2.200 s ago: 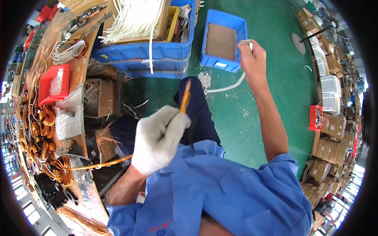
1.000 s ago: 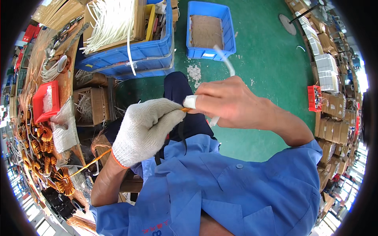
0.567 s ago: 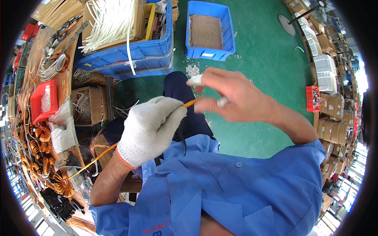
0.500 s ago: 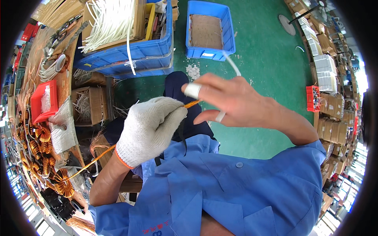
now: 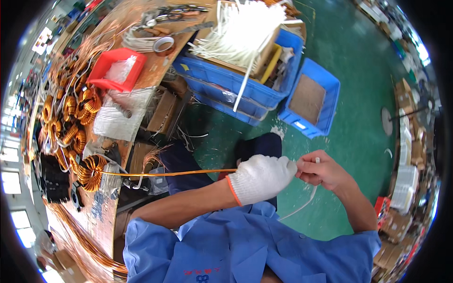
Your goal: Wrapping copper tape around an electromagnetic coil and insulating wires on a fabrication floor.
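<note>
Evidently, the copper lead [image 5: 170, 173] lies nearly level, pointing rightward from a wound coil [image 5: 91, 172] on the desk [image 5: 153, 66] into the white-gloved left hand [image 5: 264, 180], its grip closed around it. I find the right hand [image 5: 325, 170] curled round a white tube [image 5: 312, 195], near the glove. Green floor [image 5: 363, 89] extends beyond. The lead's tip is hidden; what the right fingertips pinch, I cannot tell.
</note>
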The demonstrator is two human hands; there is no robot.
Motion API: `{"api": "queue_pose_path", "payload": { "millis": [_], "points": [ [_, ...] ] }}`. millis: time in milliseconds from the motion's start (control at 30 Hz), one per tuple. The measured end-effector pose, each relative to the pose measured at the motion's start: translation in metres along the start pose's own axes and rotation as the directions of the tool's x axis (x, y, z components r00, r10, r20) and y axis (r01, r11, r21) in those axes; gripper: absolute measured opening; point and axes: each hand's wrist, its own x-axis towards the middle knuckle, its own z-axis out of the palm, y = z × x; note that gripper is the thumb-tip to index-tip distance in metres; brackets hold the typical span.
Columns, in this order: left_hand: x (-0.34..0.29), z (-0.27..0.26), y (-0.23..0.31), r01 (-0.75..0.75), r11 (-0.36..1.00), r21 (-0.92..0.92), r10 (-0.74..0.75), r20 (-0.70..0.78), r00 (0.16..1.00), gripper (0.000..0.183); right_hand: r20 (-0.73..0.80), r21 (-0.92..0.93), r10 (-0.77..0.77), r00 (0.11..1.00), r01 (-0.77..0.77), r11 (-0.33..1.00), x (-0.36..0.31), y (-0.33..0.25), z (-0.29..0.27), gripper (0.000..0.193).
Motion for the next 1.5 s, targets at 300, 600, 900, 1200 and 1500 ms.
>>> {"api": "queue_pose_path", "payload": {
  "millis": [300,600,900,1200,1500],
  "points": [
    [-0.022,0.042,-0.050,0.388,0.460,-0.799,-0.553,0.084,0.829,0.014,0.205,-0.977,-0.901,0.383,0.129,-0.167,0.161,-0.124,0.028,0.038],
    [-0.050,0.065,-0.084,0.302,0.107,-0.947,-0.716,0.137,0.684,0.019,0.608,-0.793,-0.750,0.259,0.241,-0.559,0.370,-0.258,0.057,0.036],
    [-0.053,0.073,-0.085,0.355,0.092,-0.930,-0.692,0.196,0.695,0.019,0.469,-0.814,-0.807,0.359,0.531,-0.237,0.462,-0.282,0.153,0.030],
    [-0.047,0.075,-0.092,0.175,-0.013,-0.984,-0.837,0.106,0.536,0.024,0.444,-0.626,-0.856,0.263,0.775,-0.086,0.245,-0.195,0.098,0.027],
    [-0.020,0.011,-0.107,-0.091,-0.087,-0.992,-0.886,0.035,0.463,0.025,0.212,-0.463,-0.903,0.375,0.852,0.245,0.105,-0.023,0.053,0.023]
  ]
}}
